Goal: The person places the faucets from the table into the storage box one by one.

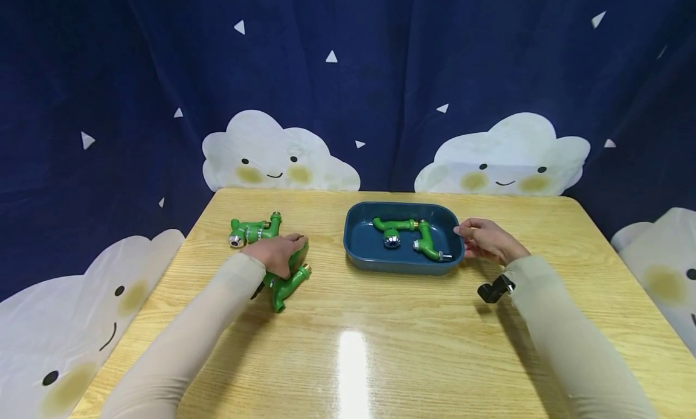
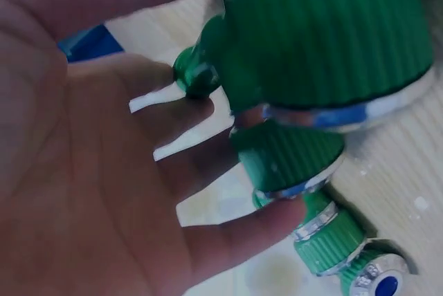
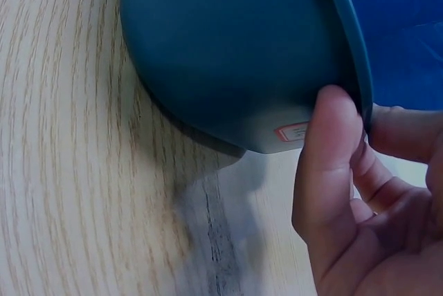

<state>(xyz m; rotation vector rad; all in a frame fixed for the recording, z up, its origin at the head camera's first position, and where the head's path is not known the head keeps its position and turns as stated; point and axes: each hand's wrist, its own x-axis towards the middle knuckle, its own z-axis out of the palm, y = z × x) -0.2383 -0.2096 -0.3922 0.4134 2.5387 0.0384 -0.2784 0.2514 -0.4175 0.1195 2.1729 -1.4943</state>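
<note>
Green taps [image 1: 290, 284]: at least 4 show, 2 inside the tray and at least 2 on the counter left of it; the left hand covers part of that group, so I cannot give a full count.
Handling: probably stiff, fairly light and hard to break, though the glossy skin may slip; the ridged collar or the plain body looks the surest hold, better than the smooth chrome cap.
Left hand [image 1: 274, 253]: over the nearer taps, fingers spread and nearly straight behind a ridged collar, not curled round it; 1 further tap [image 1: 254, 233] lies just beyond.
Blue tray [image 1: 399, 265]: 1, right of the left hand, its 2 taps lying near each other on the bottom.
Right hand [image 1: 486, 241]: thumb and fingers pinch the tray's right-end rim, above 1 red-edged label [image 3: 294, 132].
Black device [image 1: 492, 291]: 1, at the right wrist.
Counter [image 1: 283, 364]: pale wood grain, under everything.
Curtain [image 1: 391, 93]: dark blue, behind, with 4 smiling clouds [image 1: 277, 165] around the counter.
</note>
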